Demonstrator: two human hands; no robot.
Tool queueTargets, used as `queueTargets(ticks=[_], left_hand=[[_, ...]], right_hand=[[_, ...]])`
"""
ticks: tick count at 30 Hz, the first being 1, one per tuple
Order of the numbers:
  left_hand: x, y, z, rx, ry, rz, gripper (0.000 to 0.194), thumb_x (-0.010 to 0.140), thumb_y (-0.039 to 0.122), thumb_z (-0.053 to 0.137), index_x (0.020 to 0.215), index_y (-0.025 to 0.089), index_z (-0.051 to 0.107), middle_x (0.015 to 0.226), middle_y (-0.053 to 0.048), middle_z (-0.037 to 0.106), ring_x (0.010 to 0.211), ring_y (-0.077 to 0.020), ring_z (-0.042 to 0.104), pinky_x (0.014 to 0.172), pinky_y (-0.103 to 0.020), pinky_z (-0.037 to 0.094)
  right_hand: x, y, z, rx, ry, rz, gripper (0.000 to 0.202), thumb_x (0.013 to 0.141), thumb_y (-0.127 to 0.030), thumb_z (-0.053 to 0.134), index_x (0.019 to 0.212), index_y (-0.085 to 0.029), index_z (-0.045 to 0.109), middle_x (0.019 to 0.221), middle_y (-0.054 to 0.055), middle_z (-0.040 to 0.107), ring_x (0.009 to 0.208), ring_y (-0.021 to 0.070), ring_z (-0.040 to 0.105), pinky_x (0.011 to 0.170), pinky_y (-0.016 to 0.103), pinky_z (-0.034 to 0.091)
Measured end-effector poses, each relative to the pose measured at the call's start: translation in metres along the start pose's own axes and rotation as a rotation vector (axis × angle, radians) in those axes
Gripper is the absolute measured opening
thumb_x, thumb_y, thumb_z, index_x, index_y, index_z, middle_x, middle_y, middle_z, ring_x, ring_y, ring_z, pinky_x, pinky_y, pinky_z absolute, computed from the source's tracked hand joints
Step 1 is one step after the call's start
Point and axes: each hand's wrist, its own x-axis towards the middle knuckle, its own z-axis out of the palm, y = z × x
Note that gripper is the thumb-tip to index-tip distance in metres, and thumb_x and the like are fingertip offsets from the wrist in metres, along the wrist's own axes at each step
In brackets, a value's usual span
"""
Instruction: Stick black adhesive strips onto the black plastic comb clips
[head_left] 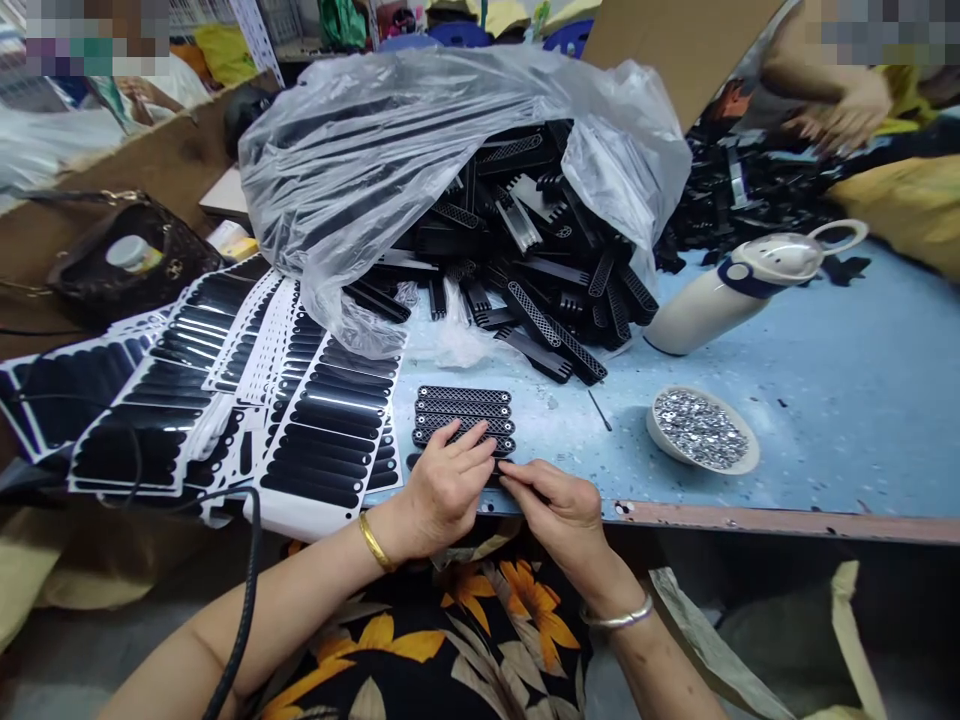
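Observation:
Several black plastic strips (463,411) with a cross-hatched face and a small metal dot near each end lie in a row near the table's front edge. My left hand (452,483) rests over the nearer ones, its fingers stretched out. One more black strip (413,461) lies closest to me, mostly covered by that hand. At its right end, my right hand (559,508) is closed in a pinch; whatever sits between the fingertips is too small to make out. To the right stands a white bowl (660,440) full of small shiny metal pieces.
A clear plastic bag (360,150) spills black plastic parts (525,270) behind the row. White sheets of black stickers (315,470) lie left, a handbag (142,250) beyond. A thin rod (600,411) and a white bottle (705,305) are right. Another person's hands (847,115) are at back right.

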Motion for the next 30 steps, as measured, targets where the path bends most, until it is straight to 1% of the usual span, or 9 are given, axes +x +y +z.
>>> queueTargets(ticks=[5,8,11,14,18,21,25,28,30], left_hand=[[0.002,0.002,-0.011,0.019,0.057,-0.050,0.025,0.084,0.008,0.051,0.105,0.012,0.065,0.114,-0.015,0.071,0.123,-0.0313,0.058,0.102,-0.051,0.044],[-0.005,-0.002,-0.023,0.070,0.045,-0.087,0.026,0.085,0.013,0.055,0.109,0.015,0.066,0.120,-0.015,0.068,0.127,-0.0353,0.052,0.102,-0.056,0.040],[-0.016,-0.009,-0.032,0.113,0.011,-0.109,0.025,0.084,0.016,0.059,0.107,0.018,0.069,0.127,-0.015,0.064,0.130,-0.0389,0.048,0.101,-0.059,0.039],[-0.025,-0.016,-0.030,0.116,-0.043,-0.096,0.031,0.082,0.013,0.058,0.110,0.021,0.069,0.131,-0.016,0.061,0.132,-0.0416,0.045,0.098,-0.062,0.040],[-0.031,-0.020,-0.019,0.058,-0.009,-0.083,0.034,0.079,0.007,0.053,0.107,0.018,0.069,0.127,-0.013,0.065,0.131,-0.0408,0.046,0.097,-0.062,0.040],[-0.031,-0.020,-0.014,0.014,-0.007,-0.102,0.033,0.080,0.006,0.052,0.105,0.018,0.070,0.127,-0.012,0.065,0.132,-0.0378,0.047,0.100,-0.061,0.039],[-0.029,-0.018,-0.018,-0.008,-0.004,-0.120,0.033,0.080,0.005,0.053,0.105,0.018,0.070,0.129,-0.014,0.063,0.136,-0.0362,0.042,0.102,-0.061,0.038],[-0.027,-0.014,-0.029,-0.016,0.077,-0.105,0.030,0.082,0.006,0.053,0.107,0.016,0.067,0.126,-0.015,0.065,0.135,-0.0346,0.044,0.103,-0.059,0.040],[-0.028,-0.011,-0.038,-0.045,0.122,-0.070,0.033,0.083,0.005,0.051,0.113,0.013,0.063,0.126,-0.017,0.065,0.133,-0.0318,0.047,0.104,-0.054,0.043]], right_hand=[[-0.001,-0.003,-0.013,-0.042,-0.012,0.081,0.021,0.081,-0.021,0.067,0.100,-0.022,0.074,0.064,-0.002,0.068,0.053,0.0111,0.061,0.054,0.021,0.052],[-0.003,-0.007,-0.016,-0.097,-0.042,0.054,0.019,0.083,-0.022,0.064,0.099,-0.023,0.075,0.061,-0.002,0.064,0.052,0.0113,0.059,0.053,0.022,0.051],[-0.004,-0.007,-0.011,-0.144,-0.026,0.015,0.020,0.086,-0.023,0.062,0.101,-0.021,0.075,0.061,-0.001,0.063,0.052,0.0118,0.059,0.053,0.023,0.051],[-0.002,-0.005,-0.001,-0.156,-0.043,0.004,0.021,0.088,-0.023,0.060,0.102,-0.021,0.075,0.065,0.001,0.067,0.055,0.0128,0.062,0.054,0.024,0.052],[0.001,-0.005,0.010,-0.076,-0.079,0.024,0.021,0.088,-0.021,0.058,0.096,-0.022,0.077,0.073,0.004,0.075,0.062,0.0146,0.069,0.060,0.024,0.055],[0.001,-0.008,0.012,-0.026,-0.026,0.095,0.016,0.083,-0.022,0.062,0.085,-0.023,0.077,0.077,0.003,0.077,0.066,0.0169,0.071,0.063,0.026,0.058],[-0.002,-0.013,-0.001,0.017,0.050,0.310,0.013,0.077,-0.032,0.069,0.071,-0.021,0.074,0.059,0.001,0.071,0.047,0.0158,0.064,0.047,0.025,0.053],[-0.002,-0.015,-0.015,0.014,0.142,0.447,0.027,0.074,-0.045,0.072,0.070,-0.019,0.071,0.056,0.002,0.068,0.043,0.0155,0.061,0.042,0.025,0.050],[0.001,-0.015,-0.019,-0.058,0.114,0.457,0.038,0.078,-0.053,0.066,0.064,-0.018,0.069,0.051,0.003,0.065,0.041,0.0151,0.059,0.042,0.025,0.048]])
